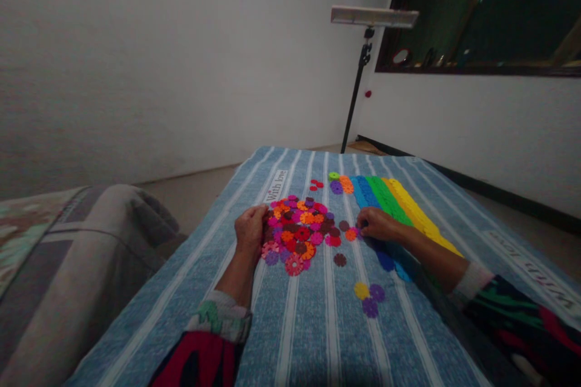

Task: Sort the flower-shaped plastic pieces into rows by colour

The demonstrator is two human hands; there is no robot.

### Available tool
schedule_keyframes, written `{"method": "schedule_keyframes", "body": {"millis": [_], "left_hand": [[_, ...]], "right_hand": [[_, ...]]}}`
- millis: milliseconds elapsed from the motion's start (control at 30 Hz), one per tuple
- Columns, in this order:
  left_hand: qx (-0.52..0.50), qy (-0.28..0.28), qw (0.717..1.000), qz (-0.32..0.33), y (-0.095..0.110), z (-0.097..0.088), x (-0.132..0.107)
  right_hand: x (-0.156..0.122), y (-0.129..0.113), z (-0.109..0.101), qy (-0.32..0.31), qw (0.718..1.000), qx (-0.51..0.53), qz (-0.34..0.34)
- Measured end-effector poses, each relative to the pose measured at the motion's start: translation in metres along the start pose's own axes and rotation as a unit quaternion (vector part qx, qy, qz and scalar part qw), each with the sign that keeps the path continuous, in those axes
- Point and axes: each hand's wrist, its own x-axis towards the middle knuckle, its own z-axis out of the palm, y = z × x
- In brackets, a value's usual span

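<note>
A heap of notched, flower-shaped plastic discs [297, 233] in red, pink, orange, purple and brown lies on a striped blue cloth [313, 326]. My left hand [249, 230] rests at the heap's left edge, its fingers curled together against the discs; what they hold, if anything, is hidden. To the right of the heap, my right hand [377, 224] is pinched, with a purple disc [358, 232] at its fingertips. Just left of those fingertips lies an orange disc [350, 234]. Sorted rows of blue discs [365, 191], green discs [390, 202] and yellow discs [415, 211] run partly under my right forearm.
Two purple discs [370, 307] and a yellow disc [362, 290] lie nearer to me. Beyond the heap are small red discs [314, 185]. Short orange [347, 184] and purple stacks sit by the rows. A lamp on a stand [358, 78] rises behind the table; grey fabric [104, 254] is at left.
</note>
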Motion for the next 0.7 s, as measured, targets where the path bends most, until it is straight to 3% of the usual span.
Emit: {"method": "schedule_keyframes", "body": {"millis": [400,700], "left_hand": [[0.001,-0.006,1.000,-0.013,-0.004,0.001,0.002],[-0.017,-0.007,1.000,-0.016,-0.004,0.001,0.001]], "right_hand": [[-0.001,-0.004,0.000,0.020,0.998,-0.023,-0.047],[-0.008,-0.022,-0.003,0.013,0.993,-0.031,-0.116]]}}
